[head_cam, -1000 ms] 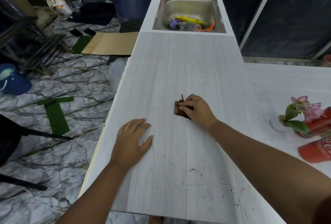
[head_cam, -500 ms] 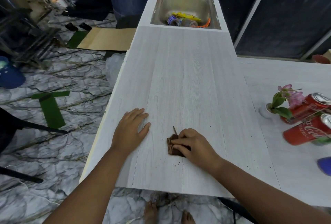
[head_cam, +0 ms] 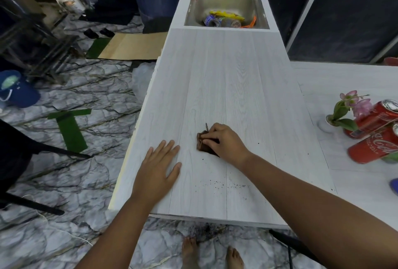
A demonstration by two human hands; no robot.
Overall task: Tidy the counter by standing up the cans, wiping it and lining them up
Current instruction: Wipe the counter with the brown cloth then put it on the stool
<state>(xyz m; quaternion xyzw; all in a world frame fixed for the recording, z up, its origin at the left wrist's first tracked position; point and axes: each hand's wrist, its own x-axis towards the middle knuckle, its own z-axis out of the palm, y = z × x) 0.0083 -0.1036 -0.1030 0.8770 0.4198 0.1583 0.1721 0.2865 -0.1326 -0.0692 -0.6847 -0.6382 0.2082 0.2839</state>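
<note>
Fingers (head_cam: pixel 210 137) of right hand (head_cam: pixel 226 141) curled on cloth (head_cam: pixel 202 145), left hand (head_cam: pixel 158 165) flat.

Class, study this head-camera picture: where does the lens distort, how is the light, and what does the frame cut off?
Head view: the wide-angle lens makes the counter edges splay toward us and narrow toward the sink; the light is soft and even, with only faint shadows; the far room is dim; the red cans are cut off at the right edge.

Dim, even indoor light, soft image

The pale worktop (head_cam: pixel 226 79) was the brightest area; shadows were faint, the far background dark, and the wide lens bent edges.
</note>
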